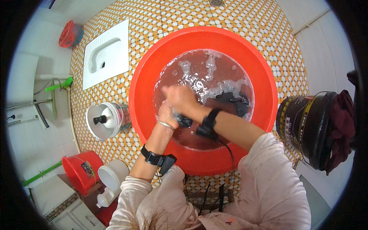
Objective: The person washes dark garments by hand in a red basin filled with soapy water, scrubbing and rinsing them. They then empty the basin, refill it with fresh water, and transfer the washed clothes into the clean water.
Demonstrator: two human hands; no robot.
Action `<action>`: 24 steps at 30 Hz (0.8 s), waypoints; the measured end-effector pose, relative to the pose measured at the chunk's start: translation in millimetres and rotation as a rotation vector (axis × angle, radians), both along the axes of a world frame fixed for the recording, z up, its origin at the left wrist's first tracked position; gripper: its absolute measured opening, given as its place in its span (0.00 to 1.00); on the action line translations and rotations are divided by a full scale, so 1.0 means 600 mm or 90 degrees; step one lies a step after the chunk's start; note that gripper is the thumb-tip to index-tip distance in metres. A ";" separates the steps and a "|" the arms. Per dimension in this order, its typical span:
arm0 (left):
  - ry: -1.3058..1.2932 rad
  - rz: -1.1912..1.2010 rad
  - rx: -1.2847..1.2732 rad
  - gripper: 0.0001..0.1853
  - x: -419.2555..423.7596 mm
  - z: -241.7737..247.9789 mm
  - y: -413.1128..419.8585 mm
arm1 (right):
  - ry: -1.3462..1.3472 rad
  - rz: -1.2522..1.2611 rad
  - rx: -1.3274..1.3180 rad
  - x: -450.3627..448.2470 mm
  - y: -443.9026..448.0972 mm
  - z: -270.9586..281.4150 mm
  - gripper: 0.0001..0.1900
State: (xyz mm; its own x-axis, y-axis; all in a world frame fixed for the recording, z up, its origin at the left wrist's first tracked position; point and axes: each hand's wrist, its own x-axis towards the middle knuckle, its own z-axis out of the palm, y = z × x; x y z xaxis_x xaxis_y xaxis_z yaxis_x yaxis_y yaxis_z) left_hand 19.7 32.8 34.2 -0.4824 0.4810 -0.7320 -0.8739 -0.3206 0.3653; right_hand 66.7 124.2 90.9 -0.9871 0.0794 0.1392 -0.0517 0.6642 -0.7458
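A large red plastic basin holds murky reddish water with patches of suds. Over its left half, my left hand and my right hand are pressed together, the right one on top and blurred. A wet dark cloth is bunched between them, part of it hanging below; my fingers hide the rest. More dark fabric floats half sunk to the right of my hands. Each wrist wears a black strap with a small device, and a metal bangle circles the left one.
Left of the basin stands a white bucket with a bottle inside. A squat toilet lies beyond it. Nearer me are a red bucket, a white tub and a white jug. At right, maroon cloth tops a black bucket.
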 end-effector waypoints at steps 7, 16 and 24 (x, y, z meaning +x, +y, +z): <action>0.027 -0.091 0.314 0.15 -0.002 0.024 -0.003 | -0.036 0.060 0.046 -0.013 0.026 0.057 0.12; 0.308 -0.107 -0.082 0.14 -0.020 0.083 -0.005 | -0.292 0.137 -0.204 -0.023 0.122 -0.007 0.19; 0.443 -0.322 -0.159 0.16 -0.034 0.071 -0.049 | -0.286 -0.070 -0.872 -0.001 0.177 -0.003 0.12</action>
